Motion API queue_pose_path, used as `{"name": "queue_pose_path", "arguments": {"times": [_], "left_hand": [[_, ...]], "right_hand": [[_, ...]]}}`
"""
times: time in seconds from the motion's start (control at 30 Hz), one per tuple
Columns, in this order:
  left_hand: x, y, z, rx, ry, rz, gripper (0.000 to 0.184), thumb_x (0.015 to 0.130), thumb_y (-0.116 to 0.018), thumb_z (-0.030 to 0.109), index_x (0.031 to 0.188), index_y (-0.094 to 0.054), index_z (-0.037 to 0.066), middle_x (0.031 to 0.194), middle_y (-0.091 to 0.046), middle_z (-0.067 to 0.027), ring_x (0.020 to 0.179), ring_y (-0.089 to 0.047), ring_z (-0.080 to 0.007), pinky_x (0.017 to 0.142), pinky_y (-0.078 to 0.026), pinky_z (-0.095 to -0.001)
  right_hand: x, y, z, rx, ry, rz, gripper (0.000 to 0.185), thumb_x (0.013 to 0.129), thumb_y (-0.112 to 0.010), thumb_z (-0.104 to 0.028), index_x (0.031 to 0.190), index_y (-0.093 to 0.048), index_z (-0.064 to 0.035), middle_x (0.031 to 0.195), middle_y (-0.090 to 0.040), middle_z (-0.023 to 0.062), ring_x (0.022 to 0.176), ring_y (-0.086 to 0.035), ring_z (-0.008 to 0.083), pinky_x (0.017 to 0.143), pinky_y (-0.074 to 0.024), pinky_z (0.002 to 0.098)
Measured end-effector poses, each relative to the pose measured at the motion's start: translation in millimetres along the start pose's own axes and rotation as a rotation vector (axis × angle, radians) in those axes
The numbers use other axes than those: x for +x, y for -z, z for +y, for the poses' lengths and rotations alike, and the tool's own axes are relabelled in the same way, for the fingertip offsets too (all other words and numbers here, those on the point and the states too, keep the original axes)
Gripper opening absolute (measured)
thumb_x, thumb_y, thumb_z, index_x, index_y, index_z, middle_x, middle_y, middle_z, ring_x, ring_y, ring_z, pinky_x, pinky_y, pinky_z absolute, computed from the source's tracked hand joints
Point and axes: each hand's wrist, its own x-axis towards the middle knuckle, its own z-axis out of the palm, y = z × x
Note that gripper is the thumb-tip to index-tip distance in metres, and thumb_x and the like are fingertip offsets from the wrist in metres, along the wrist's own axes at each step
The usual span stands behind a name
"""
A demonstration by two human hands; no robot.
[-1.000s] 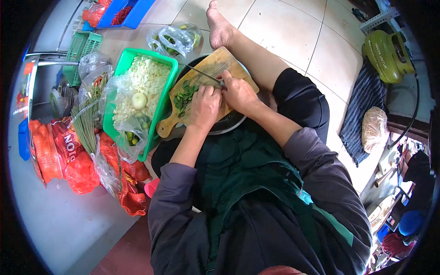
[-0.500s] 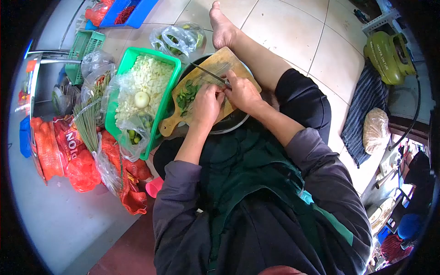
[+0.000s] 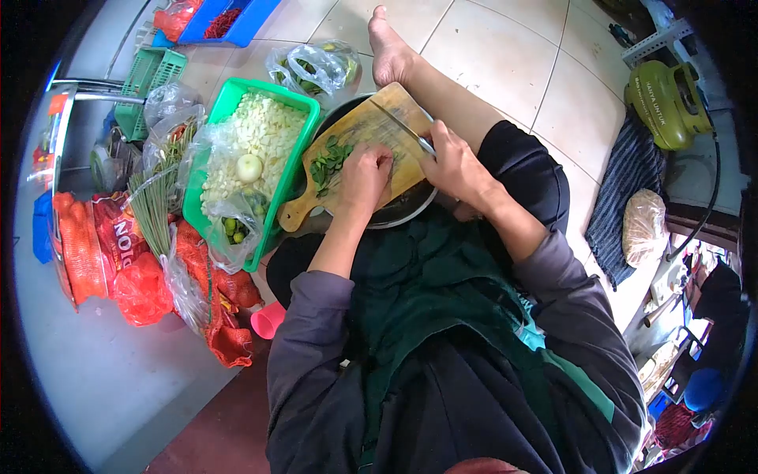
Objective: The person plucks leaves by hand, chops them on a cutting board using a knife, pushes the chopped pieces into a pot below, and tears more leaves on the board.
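My right hand point(image 3: 455, 164) grips a knife point(image 3: 399, 122), its blade slanting up and left over the wooden cutting board point(image 3: 403, 99). My left hand point(image 3: 365, 180) is over the middle of the board with its fingers curled together; whatever they may hold is hidden. Beside it, on the board's left half, lies a small heap of green leaves point(image 3: 328, 164). The board rests tilted across a round metal basin point(image 3: 410, 215), its handle pointing down and left.
A green tray point(image 3: 306, 118) of chopped pale pieces, a whole peeled onion point(image 3: 249, 167) and a bag of small green fruits point(image 3: 234, 229) stands left. Behind is a clear plastic bag point(image 3: 320, 67). Orange net sacks point(image 3: 83, 253) lie farther left; a green gas cylinder point(image 3: 667, 103) stands right.
My hands have parted. The right hand has moved right and slightly down with the knife, while the left has stayed over the board near the leaves.
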Motion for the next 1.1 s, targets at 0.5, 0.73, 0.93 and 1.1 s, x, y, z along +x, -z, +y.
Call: {"name": "queue_pose_path", "arguments": {"times": [0.5, 0.73, 0.93, 1.1], "left_hand": [[-7.0, -16.1, 2.5, 0.073, 0.046, 0.117, 0.008, 0.079, -0.068, 0.012, 0.085, -0.066, 0.007, 0.082, -0.061, -0.0162, 0.081, -0.060, -0.0373, 0.070, -0.049, -0.0450], [-5.9, -19.7, -1.6, -0.019, 0.032, 0.162, 0.007, 0.078, -0.068, 0.008, 0.085, -0.066, 0.008, 0.081, -0.061, -0.0165, 0.079, -0.060, -0.0374, 0.069, -0.048, -0.0447], [-3.1, -15.0, 0.3, 0.040, 0.015, 0.117, 0.010, 0.077, -0.069, 0.004, 0.086, -0.066, 0.005, 0.080, -0.062, -0.0156, 0.076, -0.062, -0.0343, 0.068, -0.049, -0.0403], [-1.6, -12.9, 1.4, 0.050, -0.012, 0.117, 0.010, 0.077, -0.069, 0.006, 0.086, -0.066, 0.006, 0.081, -0.062, -0.0160, 0.077, -0.062, -0.0341, 0.069, -0.050, -0.0411]], "right_hand": [[-89.8, -15.1, -10.9, -0.238, -0.114, -0.119, 0.039, 0.092, -0.051, -0.008, 0.129, -0.041, -0.0025, 0.100, -0.059, 0.0287, 0.089, -0.062, 0.0430, 0.079, -0.0515, 0.0468], [-91.9, -11.1, -19.4, -0.330, -0.124, -0.146, 0.045, 0.094, -0.050, -0.010, 0.137, -0.040, -0.0141, 0.094, -0.058, 0.0253, 0.081, -0.063, 0.0406, 0.070, -0.0546, 0.0466], [-92.7, -15.6, -15.4, -0.365, -0.087, -0.150, 0.046, 0.095, -0.049, -0.011, 0.140, -0.039, -0.0154, 0.089, -0.056, 0.0224, 0.075, -0.063, 0.0383, 0.066, -0.0555, 0.0440], [-94.5, -19.9, -6.8, -0.368, -0.046, -0.133, 0.049, 0.093, -0.050, -0.010, 0.141, -0.037, -0.0141, 0.088, -0.056, 0.0220, 0.074, -0.063, 0.0370, 0.064, -0.0555, 0.0436]]}}
